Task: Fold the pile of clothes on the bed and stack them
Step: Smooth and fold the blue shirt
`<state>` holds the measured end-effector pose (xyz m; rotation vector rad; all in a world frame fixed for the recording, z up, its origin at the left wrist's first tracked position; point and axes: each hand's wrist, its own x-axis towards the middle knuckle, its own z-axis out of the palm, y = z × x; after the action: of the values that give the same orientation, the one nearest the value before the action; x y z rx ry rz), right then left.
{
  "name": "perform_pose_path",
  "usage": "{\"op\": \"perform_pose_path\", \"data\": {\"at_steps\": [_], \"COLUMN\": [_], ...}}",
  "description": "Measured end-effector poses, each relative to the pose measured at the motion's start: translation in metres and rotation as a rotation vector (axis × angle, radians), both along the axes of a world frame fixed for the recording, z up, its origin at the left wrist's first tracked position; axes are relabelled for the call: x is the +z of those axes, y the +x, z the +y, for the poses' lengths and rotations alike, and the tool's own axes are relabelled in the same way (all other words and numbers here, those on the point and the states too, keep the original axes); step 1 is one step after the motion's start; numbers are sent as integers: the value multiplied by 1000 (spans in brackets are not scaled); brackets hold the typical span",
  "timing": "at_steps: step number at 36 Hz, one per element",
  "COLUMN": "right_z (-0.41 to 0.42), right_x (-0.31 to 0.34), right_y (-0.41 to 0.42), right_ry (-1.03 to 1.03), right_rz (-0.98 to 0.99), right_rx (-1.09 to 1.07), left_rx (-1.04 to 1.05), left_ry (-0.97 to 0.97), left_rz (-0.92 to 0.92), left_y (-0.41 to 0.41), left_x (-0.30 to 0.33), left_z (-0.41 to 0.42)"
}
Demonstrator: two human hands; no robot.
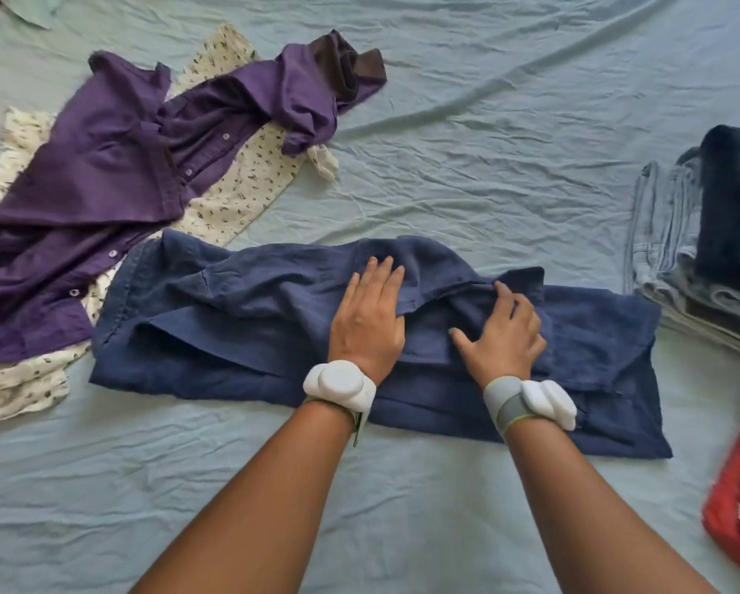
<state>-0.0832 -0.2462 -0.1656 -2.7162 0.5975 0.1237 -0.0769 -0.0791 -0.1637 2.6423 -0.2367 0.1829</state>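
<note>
**Flatten the blue shirt before the next fold**

The blue shirt [239,323] lies as a long band across the middle of the bed [488,135], nearer its front edge, already narrowed lengthwise but rumpled at the centre. The left hand [370,312] rests flat on it, fingers straight, pinning the cloth. The right hand [503,332], just beside it, has its fingers curled into a raised fold near the collar, pinching the fabric. The likely good move is to keep the left palm down as an anchor while the right draws the bunched cloth outward until the edges run parallel, then fold end to end. Hurrying over that ridge would likely leave a lumpy bundle. The stack [702,250] waits at the right edge; the purple shirt [115,173] and the printed shirt [239,195] lie unfolded toward the far left corner.
</note>
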Motion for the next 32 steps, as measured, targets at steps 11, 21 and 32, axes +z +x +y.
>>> {"op": "perform_pose_path", "data": {"at_steps": [11,21,32], "right_z": [-63,-130,-98], "right_x": [67,14,19], "right_y": [20,-100,-79], "right_ry": [223,-251,-43], "right_rz": [-606,-206,-324], "right_rx": [-97,362,175], "left_rx": [-6,-271,-144], "left_ry": [-328,24,48], "left_rz": [44,207,111], "left_y": [1,-51,-63], "left_x": [32,-12,-24], "left_z": [-11,16,-60]}}
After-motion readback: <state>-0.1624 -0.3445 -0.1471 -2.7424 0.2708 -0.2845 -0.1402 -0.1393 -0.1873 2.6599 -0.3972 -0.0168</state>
